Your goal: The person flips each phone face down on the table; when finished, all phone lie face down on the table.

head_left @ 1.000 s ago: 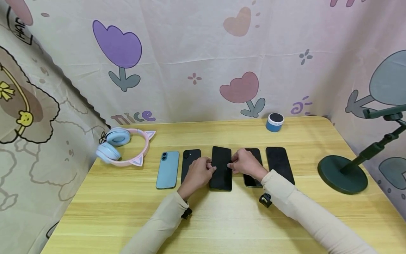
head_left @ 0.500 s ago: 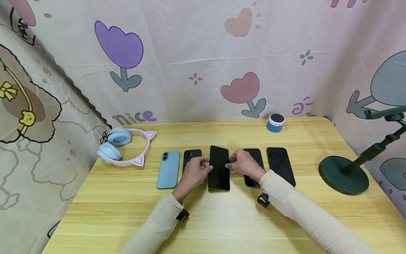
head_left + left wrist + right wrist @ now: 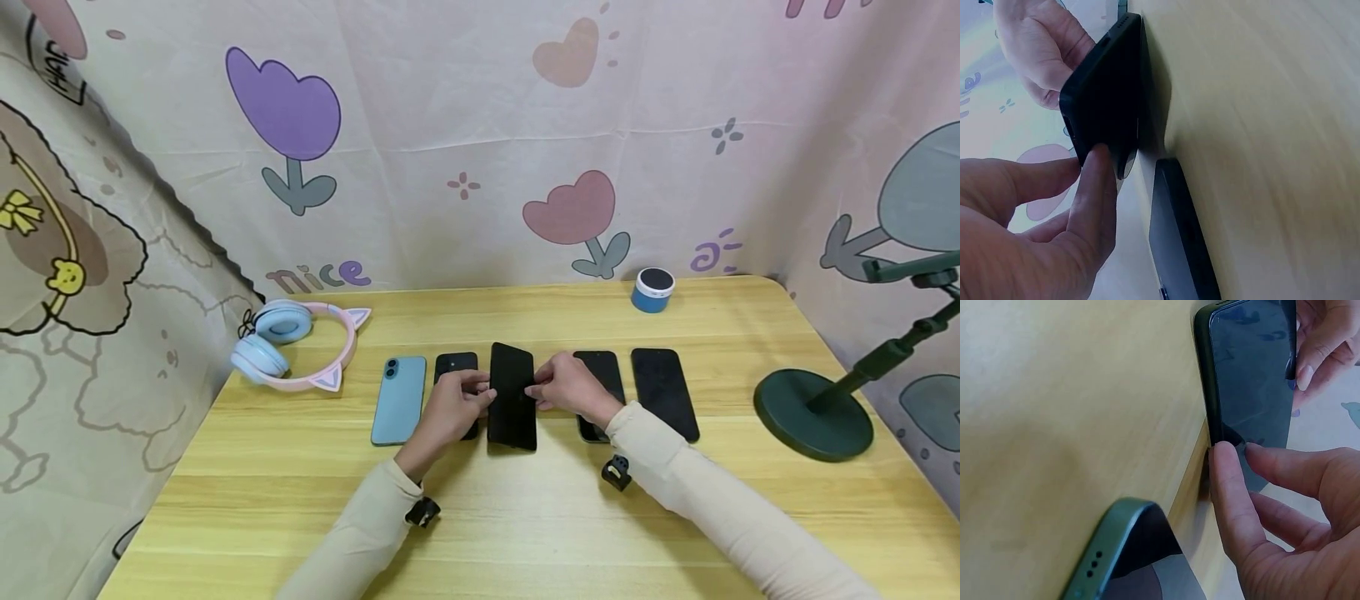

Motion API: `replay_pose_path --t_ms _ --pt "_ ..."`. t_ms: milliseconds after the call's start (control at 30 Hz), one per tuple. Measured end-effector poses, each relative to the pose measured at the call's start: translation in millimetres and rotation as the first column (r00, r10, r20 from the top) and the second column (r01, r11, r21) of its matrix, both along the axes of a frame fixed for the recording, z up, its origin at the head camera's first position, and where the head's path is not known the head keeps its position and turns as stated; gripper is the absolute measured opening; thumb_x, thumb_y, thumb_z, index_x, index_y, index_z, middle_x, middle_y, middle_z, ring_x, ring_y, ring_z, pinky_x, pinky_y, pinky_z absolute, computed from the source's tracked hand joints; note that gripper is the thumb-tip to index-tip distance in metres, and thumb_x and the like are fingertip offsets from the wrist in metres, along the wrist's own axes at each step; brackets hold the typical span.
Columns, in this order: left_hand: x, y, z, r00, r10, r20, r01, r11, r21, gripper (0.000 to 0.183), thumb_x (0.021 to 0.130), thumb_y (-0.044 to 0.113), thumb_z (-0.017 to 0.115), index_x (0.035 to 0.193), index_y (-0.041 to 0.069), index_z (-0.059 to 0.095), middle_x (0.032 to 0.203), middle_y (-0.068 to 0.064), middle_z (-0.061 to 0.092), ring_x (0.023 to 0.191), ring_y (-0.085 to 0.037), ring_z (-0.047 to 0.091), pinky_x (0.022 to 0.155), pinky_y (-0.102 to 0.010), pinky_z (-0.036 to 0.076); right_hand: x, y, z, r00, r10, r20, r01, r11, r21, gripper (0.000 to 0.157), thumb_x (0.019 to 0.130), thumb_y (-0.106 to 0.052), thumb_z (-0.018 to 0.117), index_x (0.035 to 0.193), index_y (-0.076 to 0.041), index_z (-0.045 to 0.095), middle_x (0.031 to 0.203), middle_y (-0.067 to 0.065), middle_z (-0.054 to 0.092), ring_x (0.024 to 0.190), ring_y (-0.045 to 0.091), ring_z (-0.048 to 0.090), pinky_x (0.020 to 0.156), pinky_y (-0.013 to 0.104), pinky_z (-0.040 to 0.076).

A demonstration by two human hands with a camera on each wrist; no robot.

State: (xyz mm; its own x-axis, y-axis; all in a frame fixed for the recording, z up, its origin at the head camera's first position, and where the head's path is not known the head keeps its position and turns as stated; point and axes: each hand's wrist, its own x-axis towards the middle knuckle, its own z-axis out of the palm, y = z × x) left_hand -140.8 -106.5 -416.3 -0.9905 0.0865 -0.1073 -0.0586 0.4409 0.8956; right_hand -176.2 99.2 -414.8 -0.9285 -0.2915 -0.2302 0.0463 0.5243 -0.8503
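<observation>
In the head view a black smartphone [image 3: 512,412] stands tilted, its left long edge raised off the table. My left hand [image 3: 448,410] pinches that left edge between thumb and fingers. On the opposite edge, my right hand [image 3: 576,388] pinches the phone with thumb and index finger. The left wrist view shows the dark underside of the phone [image 3: 1107,87]; its glossy screen [image 3: 1250,381] faces the right wrist camera. Partly under my left hand lies a dark phone [image 3: 456,363] with its back up. Beneath my right hand is another black phone [image 3: 602,368], partly covered.
A light blue phone [image 3: 397,404] lies at the row's left end, a black phone [image 3: 664,393] at its right. Pink and blue cat-ear headphones [image 3: 341,367] sit back left. A small blue and white speaker [image 3: 652,292] and a green lamp base [image 3: 813,417] stand to the right.
The middle phone has tipped from nearly flat, its left edge rising, and shifted slightly left. Both hands have moved a little left with it, still holding its edges.
</observation>
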Motion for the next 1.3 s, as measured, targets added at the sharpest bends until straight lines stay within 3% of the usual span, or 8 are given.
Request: replay_pose_path --t_ms 400,700,1000,1300 --pt "1.8 -3.6 7.8 0.998 -0.005 0.056 -0.003 0.991 0.131 0.037 0.095 0.005 0.071 0.13 -0.006 0.063 0.12 -0.02 0.069 0.095 -0.025 0.072 0.077 -0.037 0.061 2.0 -4.4 -1.2 0.998 0.058 0.016 -0.056 0.995 -0.082 0.015 0.097 -0.004 0.068 0.101 0.009 0.075 0.098 0.018 0.073 0.08 0.028 0.074 0.072 0.036 0.061" --pt "2.2 2.9 5.8 0.996 -0.044 0.074 0.026 0.975 0.222 0.04 0.098 0.01 0.069 0.132 -0.008 0.059 0.119 -0.023 0.069 0.102 -0.033 0.071 0.082 -0.039 0.06 4.9 -5.9 -3.0 0.997 0.035 0.07 -0.025 0.989 -0.148 0.022 0.1 -0.006 0.064 0.113 0.01 0.072 0.108 0.021 0.07 0.086 0.03 0.074 0.075 0.036 0.061" --pt "3.1 3.8 6.1 0.994 -0.066 0.092 0.043 0.971 0.233 0.042 0.099 0.013 0.068 0.135 -0.007 0.058 0.121 -0.022 0.069 0.104 -0.03 0.071 0.084 -0.037 0.059 7.5 -9.1 -2.1 0.994 0.06 0.095 -0.036 0.971 -0.235 0.02 0.101 -0.003 0.061 0.111 0.01 0.073 0.106 0.022 0.071 0.091 0.033 0.073 0.078 0.037 0.06" --pt "3.6 3.7 6.0 0.991 -0.097 0.089 0.074 0.969 0.238 0.044 0.1 0.016 0.067 0.137 -0.006 0.057 0.123 -0.023 0.068 0.107 -0.029 0.07 0.085 -0.035 0.059 9.4 -10.7 -1.3 0.99 0.044 0.131 -0.007 0.963 -0.269 0.023 0.102 -0.004 0.06 0.118 0.009 0.071 0.116 0.022 0.069 0.097 0.034 0.072 0.082 0.037 0.06"
